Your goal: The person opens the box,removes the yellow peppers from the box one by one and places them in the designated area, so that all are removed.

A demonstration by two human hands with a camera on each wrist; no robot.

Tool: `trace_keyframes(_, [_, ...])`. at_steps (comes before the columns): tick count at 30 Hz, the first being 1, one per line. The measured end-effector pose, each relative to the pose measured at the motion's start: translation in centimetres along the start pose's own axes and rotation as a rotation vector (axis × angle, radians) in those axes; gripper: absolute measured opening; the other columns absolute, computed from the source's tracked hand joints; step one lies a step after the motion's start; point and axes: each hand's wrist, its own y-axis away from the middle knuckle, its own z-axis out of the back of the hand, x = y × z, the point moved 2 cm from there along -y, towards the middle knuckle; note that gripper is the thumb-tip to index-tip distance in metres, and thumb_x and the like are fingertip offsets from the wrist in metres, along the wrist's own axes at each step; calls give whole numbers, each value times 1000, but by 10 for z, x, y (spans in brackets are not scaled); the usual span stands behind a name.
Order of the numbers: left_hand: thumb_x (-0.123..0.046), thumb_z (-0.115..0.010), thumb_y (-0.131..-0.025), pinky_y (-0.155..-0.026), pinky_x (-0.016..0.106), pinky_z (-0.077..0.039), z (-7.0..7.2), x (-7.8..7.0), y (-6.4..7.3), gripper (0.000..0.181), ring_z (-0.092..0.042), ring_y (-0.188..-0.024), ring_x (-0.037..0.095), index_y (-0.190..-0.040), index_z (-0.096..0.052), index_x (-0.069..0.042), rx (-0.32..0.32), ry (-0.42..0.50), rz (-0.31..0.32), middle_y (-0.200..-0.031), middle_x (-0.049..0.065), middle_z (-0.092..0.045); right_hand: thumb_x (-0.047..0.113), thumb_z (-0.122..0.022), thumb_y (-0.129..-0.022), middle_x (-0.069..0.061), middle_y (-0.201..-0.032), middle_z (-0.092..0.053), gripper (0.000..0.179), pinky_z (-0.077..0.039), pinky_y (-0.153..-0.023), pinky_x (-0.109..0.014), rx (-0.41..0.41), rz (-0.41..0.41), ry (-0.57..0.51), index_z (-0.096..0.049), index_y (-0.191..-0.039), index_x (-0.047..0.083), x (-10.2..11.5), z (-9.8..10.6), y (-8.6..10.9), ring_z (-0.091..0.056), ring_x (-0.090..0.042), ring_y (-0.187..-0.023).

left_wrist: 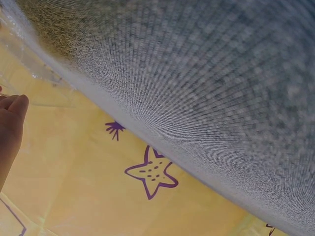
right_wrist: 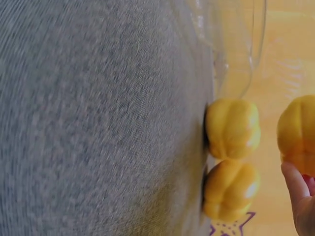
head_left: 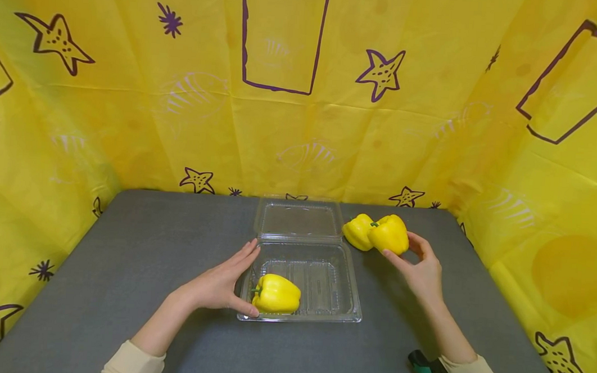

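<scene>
My right hand (head_left: pixel 423 272) holds a yellow bell pepper (head_left: pixel 390 235) between thumb and fingers, raised above the table at the right. The right wrist view shows this held pepper (right_wrist: pixel 299 132) apart from two more yellow bell peppers on the table, a nearer-to-container one (right_wrist: pixel 232 129) and another (right_wrist: pixel 231 191). In the head view one of them (head_left: pixel 358 232) shows beside the held pepper; the other is hidden. A clear plastic clamshell container (head_left: pixel 351 279) lies with its lid (head_left: pixel 299 220) folded back. One yellow pepper (head_left: pixel 277 294) lies inside at the front left. My left hand (head_left: pixel 222 281) rests along the container's left rim, fingers extended, thumb at the front corner.
The grey table (head_left: pixel 164 241) carries the container near its middle. Yellow patterned cloth (head_left: pixel 301 141) hangs at the back and both sides. A dark and green strap (head_left: pixel 426 366) sits by the right wrist.
</scene>
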Motion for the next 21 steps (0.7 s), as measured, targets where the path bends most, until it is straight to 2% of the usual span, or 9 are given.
trace_keyframes(7, [-74, -76, -61, -111, 52, -27, 0, 0, 0, 133, -4, -149, 22, -157, -12, -7, -8, -8, -6, -164, 1, 3, 33, -84, -77, -5, -125, -58, 69, -46, -78, -8, -45, -26, 41, -54, -134, 9, -11, 6, -6, -51, -13, -111])
trace_keyframes(11, [-73, -76, -61, -112, 52, -26, 0, 0, 0, 133, -3, -149, 23, -157, -12, -7, -7, -5, -7, -164, 1, 3, 35, -84, -77, -5, -123, -58, 70, -47, -89, -20, -68, -39, 66, -54, -135, 10, -14, 10, -9, -50, -12, -109])
trace_keyframes(14, [-73, -76, -61, -112, 52, -25, 0, 0, 0, 133, -3, -149, 22, -157, -12, -7, -4, -2, -5, -164, 1, 3, 34, -84, -76, -8, -124, -58, 71, -42, -98, -37, -88, -44, 62, -53, -135, 9, -16, 14, -11, -50, -15, -110])
trace_keyframes(16, [-72, -77, -61, -112, 53, -26, 0, 1, 0, 133, -3, -149, 23, -157, -12, -6, -7, -2, -9, -164, 2, 3, 34, -84, -76, -9, -126, -58, 72, -38, -101, -43, -99, -48, 54, -53, -136, 8, -18, 16, -13, -50, -18, -112])
trace_keyframes(21, [-72, -77, -60, -111, 54, -27, -1, 2, 0, 133, -3, -149, 24, -157, -12, -8, -3, -1, 5, -164, 1, 3, 39, -83, -77, -9, -133, -55, 77, -36, -104, -45, -118, -84, 52, -49, -139, 9, -25, 21, -18, -49, -22, -119])
